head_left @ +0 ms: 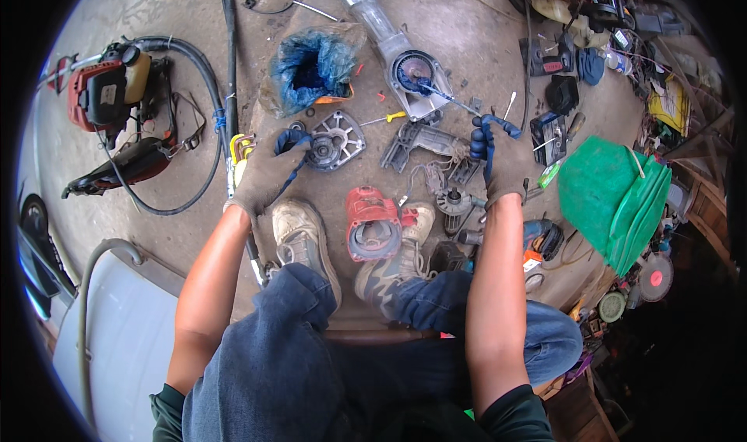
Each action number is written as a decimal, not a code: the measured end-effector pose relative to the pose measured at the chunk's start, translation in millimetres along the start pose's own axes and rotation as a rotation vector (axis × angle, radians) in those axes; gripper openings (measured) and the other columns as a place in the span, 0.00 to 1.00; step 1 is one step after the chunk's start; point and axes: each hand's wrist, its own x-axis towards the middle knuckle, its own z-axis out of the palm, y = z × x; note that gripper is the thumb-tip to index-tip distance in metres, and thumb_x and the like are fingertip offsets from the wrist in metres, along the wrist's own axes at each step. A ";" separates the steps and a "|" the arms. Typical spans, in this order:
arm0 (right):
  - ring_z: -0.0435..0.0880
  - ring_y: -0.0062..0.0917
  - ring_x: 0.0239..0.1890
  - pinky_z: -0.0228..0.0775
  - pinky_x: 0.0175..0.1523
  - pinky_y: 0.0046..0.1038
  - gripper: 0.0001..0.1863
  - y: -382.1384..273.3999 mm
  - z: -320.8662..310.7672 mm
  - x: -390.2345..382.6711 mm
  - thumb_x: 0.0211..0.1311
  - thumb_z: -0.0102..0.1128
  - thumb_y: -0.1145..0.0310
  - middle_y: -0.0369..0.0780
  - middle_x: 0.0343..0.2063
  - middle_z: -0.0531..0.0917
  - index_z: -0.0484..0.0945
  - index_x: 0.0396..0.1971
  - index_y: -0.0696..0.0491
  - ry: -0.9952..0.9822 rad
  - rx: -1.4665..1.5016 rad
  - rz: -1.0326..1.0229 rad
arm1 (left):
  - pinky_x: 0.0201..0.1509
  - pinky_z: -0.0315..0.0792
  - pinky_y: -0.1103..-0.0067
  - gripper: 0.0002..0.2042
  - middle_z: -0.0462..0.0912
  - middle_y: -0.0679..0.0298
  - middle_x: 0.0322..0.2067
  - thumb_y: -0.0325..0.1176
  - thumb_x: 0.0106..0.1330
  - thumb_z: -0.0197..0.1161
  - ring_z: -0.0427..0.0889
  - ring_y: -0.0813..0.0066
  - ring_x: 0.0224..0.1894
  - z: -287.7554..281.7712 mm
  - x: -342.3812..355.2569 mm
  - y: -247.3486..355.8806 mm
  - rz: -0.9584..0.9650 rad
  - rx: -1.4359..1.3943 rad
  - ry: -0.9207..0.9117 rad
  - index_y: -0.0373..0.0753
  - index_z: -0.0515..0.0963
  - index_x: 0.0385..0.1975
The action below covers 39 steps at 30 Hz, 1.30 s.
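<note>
My right hand [502, 156], in a grey glove with blue fingers, is closed on a thin screwdriver [455, 101]. Its shaft points left, with the blue-smeared tip inside the round opening of a metal gear housing [433, 109]. A toothed gear [414, 71] with bluish grease sits in that opening. My left hand [268, 168], gloved alike, has its fingers curled beside the left edge of a ribbed metal cover plate [339, 142]; what they hold, if anything, is hidden. Behind the plate stands an open bag of blue grease [307, 72].
A red motor casing [373, 222] stands between my shoes. Nearby lie a grey handle shell [420, 145], a motor armature [454, 207] and a yellow-handled screwdriver [395, 117]. A red engine brush cutter [105, 92] is at left, a green folded sheet [615, 193] at right.
</note>
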 end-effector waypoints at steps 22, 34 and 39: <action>0.83 0.21 0.25 0.77 0.29 0.22 0.08 -13.4 -6.6 -24.2 0.69 0.60 0.75 0.43 0.31 0.88 0.84 0.42 0.63 0.085 -0.086 -0.157 | 0.46 0.75 0.79 0.17 0.85 0.65 0.36 0.40 0.71 0.64 0.79 0.80 0.38 -1.5 -3.1 3.9 -0.013 -0.022 -0.031 0.34 0.81 0.50; 0.87 0.34 0.36 0.78 0.44 0.31 0.11 -7.6 -10.2 -28.2 0.61 0.65 0.74 0.44 0.36 0.87 0.87 0.43 0.56 0.121 -0.633 -0.741 | 0.36 0.72 0.84 0.12 0.80 0.73 0.32 0.36 0.72 0.64 0.75 0.87 0.33 4.7 -1.5 4.5 0.048 -0.019 0.012 0.35 0.81 0.48; 0.86 0.40 0.39 0.77 0.46 0.36 0.13 -21.8 0.2 -37.1 0.57 0.65 0.74 0.46 0.37 0.86 0.87 0.43 0.54 0.092 -0.713 -0.855 | 0.52 0.75 0.76 0.20 0.87 0.59 0.41 0.42 0.69 0.65 0.83 0.74 0.44 1.6 0.0 4.6 0.014 -0.003 -0.026 0.35 0.80 0.54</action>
